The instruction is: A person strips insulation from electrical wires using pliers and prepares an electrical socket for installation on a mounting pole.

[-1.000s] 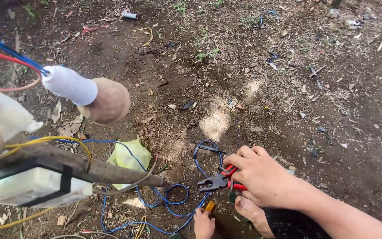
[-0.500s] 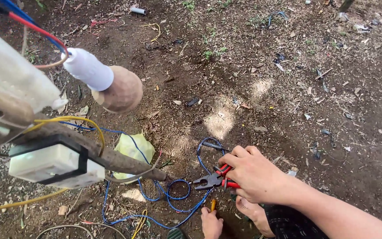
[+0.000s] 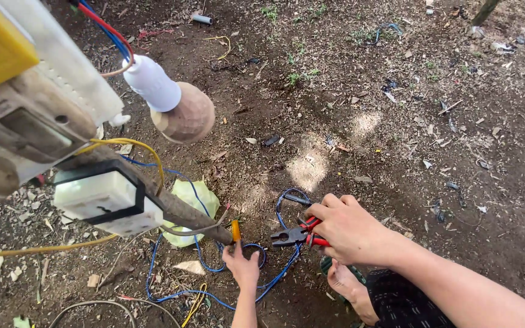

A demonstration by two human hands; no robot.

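Fingers [image 3: 326, 209] of the right hand [image 3: 350, 229] grip red-handled pliers [image 3: 296, 234].

Dark metal pliers [image 3: 293, 234], red plastic handles [image 3: 312, 232]

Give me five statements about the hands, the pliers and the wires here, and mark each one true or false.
1. The right hand grips red-handled pliers. True.
2. The left hand holds an orange-handled tool. True.
3. The blue wire hangs in the air, clear of the ground. False: it lies looped on the dirt.
4. The pliers lie unheld on the soil. False: the right hand holds them.
5. A white bulb holder with a brown dome sits at upper left. True.
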